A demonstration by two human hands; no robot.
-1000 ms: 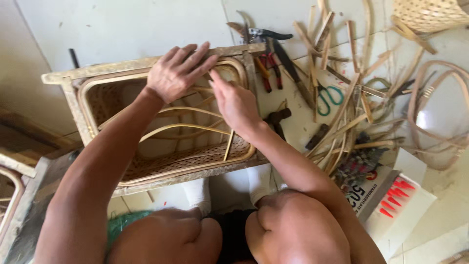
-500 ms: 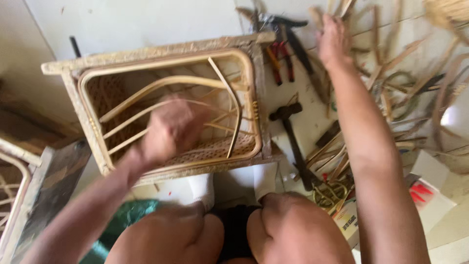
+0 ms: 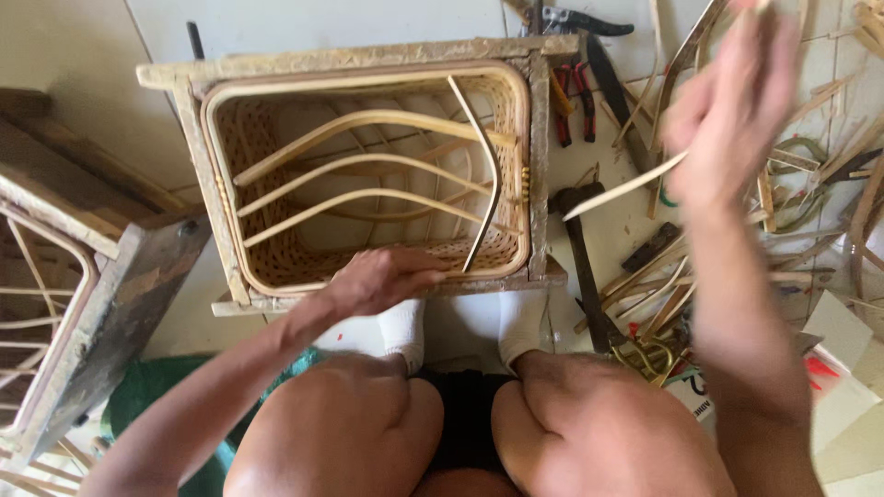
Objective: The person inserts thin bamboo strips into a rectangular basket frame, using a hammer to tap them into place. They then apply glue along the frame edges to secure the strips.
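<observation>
Resting on the near rim of the rattan-lined wooden frame (image 3: pixel 368 175), my left hand (image 3: pixel 387 276) lies flat with fingers stretched toward the foot of a loose cane strip (image 3: pixel 483 184) that stands bent inside the frame, its lower end at the woven wall just beside my fingertips. Three curved cane ribs (image 3: pixel 359 161) span the frame's opening from left to right. My right hand (image 3: pixel 727 110) is raised well off to the right, above the tools, its grip pinched on a thin pale cane sliver (image 3: pixel 626 186) that slants down and left toward the frame's outer edge; the hand is blurred, so the fingers are hard to tell apart. Below it on the tiled floor (image 3: pixel 635 230) lie a hammer (image 3: pixel 585 258), red-handled pliers (image 3: pixel 571 101), black shears (image 3: pixel 589 37) and a scatter of cane offcuts (image 3: pixel 663 294). Another wooden frame (image 3: pixel 83 304) is cut off at the left edge. My knees fill the bottom of the view.
</observation>
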